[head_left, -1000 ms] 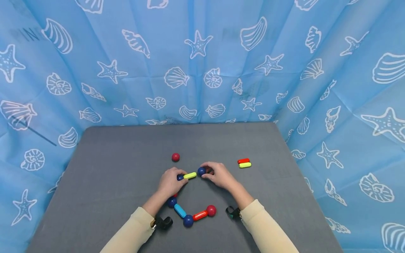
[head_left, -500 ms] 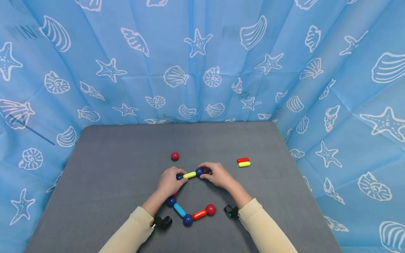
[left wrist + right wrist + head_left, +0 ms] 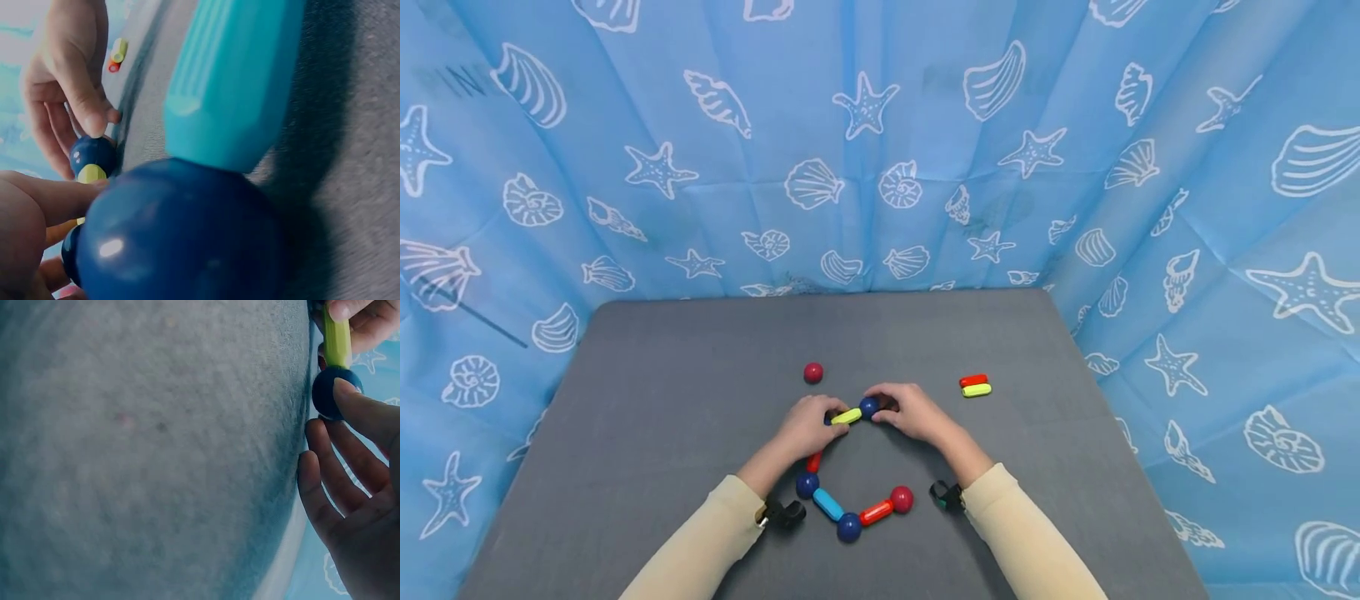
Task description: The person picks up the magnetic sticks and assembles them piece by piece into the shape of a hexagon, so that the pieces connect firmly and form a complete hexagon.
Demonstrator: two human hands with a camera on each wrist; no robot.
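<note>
From the head view, the left hand (image 3: 807, 425) pinches a yellow rod (image 3: 846, 417), its long axis slanting up rightward to the blue ball (image 3: 868, 407) the right hand (image 3: 916, 412) pinches; the left wrist view shows it near-vertical below that ball, the right wrist view above.

Grey tabletop (image 3: 700, 358): ball-rod chain (image 3: 828, 505), lone red ball (image 3: 813, 372), red rod (image 3: 973, 380) beside yellow rod (image 3: 977, 391).
</note>
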